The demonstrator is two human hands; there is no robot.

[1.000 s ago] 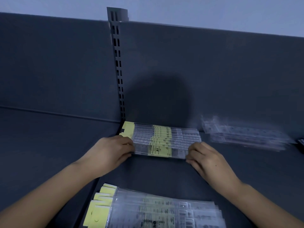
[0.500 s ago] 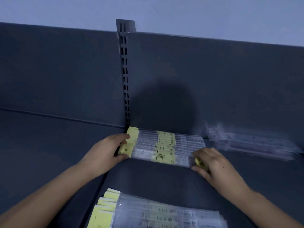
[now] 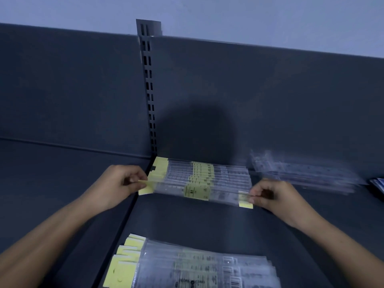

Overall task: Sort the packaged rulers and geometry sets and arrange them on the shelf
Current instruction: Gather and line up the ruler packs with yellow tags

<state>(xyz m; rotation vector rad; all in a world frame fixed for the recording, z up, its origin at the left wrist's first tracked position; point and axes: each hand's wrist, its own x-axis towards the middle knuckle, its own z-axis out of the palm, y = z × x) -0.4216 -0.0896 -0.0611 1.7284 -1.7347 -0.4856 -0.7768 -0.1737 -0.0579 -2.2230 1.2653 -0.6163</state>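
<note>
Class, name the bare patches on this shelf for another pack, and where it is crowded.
Bare: the shelf strip between the held ruler pack and the near stack; the left bay beside the left hand. Crowded: the back, ruler row and clear packs.

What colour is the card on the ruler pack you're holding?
The header card on the ruler pack is pale yellow, clearest in the head view.

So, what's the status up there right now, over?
Left grip pinches one end of the ruler pack, right grip the other. Pack frontmost in the shelf row. Nothing blocking it.
</note>
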